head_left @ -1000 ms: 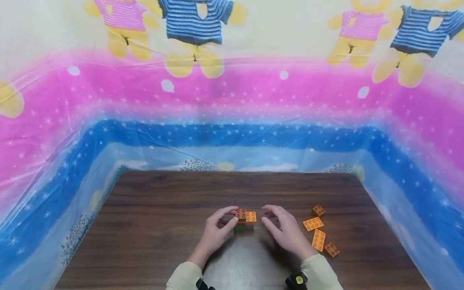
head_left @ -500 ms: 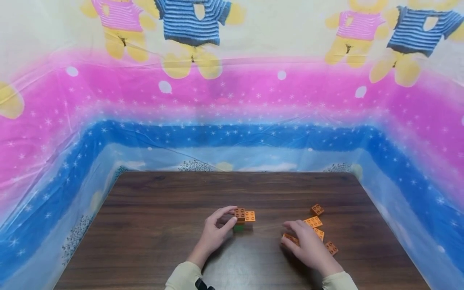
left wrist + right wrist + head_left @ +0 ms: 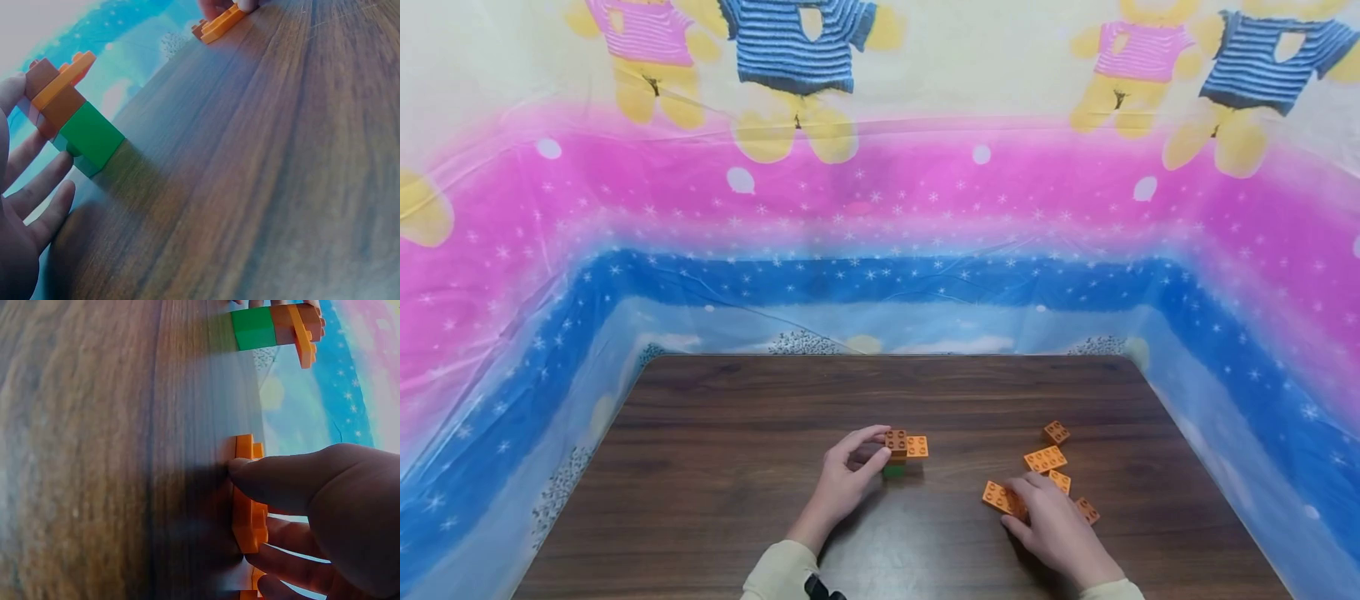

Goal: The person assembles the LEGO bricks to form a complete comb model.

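Head view shows us that our right grip (image 3: 1051, 518) has left the side of the upright stack of green, brown and orange plastic bricks (image 3: 901, 454) and now pinches a rectangular, studded orange plastic plate (image 3: 998, 496) low over the dark brown wood-grain counter (image 3: 737, 433); whether it is lifted, we cannot tell. Our left grip (image 3: 846, 471) has stayed on the stack's left side, holding its upper bricks. We judge the stack is steadied while attention turns to the plate.
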Available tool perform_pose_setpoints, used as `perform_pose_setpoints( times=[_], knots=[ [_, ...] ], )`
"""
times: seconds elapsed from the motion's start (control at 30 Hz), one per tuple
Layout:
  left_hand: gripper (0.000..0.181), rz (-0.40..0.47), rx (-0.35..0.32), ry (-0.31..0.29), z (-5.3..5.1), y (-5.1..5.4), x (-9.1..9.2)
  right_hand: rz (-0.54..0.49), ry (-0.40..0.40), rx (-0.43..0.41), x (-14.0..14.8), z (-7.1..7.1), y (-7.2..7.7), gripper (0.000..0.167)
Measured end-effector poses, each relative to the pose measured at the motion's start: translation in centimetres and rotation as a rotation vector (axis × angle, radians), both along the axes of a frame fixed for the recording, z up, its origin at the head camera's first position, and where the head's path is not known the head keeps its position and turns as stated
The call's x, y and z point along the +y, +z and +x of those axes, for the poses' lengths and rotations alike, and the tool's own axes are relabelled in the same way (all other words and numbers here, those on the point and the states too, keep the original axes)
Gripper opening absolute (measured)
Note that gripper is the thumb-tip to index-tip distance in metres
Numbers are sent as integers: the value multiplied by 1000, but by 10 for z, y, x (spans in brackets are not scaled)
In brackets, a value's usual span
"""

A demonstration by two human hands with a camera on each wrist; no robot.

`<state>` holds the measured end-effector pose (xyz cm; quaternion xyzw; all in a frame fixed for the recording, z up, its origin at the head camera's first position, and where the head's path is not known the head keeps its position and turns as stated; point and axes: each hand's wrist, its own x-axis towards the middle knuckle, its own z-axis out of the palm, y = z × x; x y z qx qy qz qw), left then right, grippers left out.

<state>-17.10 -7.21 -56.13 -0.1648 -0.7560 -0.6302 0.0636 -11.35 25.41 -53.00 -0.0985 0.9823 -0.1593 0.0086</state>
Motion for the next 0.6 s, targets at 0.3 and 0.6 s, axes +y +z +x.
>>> perform_pose_setpoints(
  times=[0.3,0.6],
  knots=[
    [32,8,-4,1,0,-1,1,4,-4,29,3,0,-2,34],
    [32,9,0,5,0,-2,1,-31,-12,63,7,-4,-2,32]
  ],
)
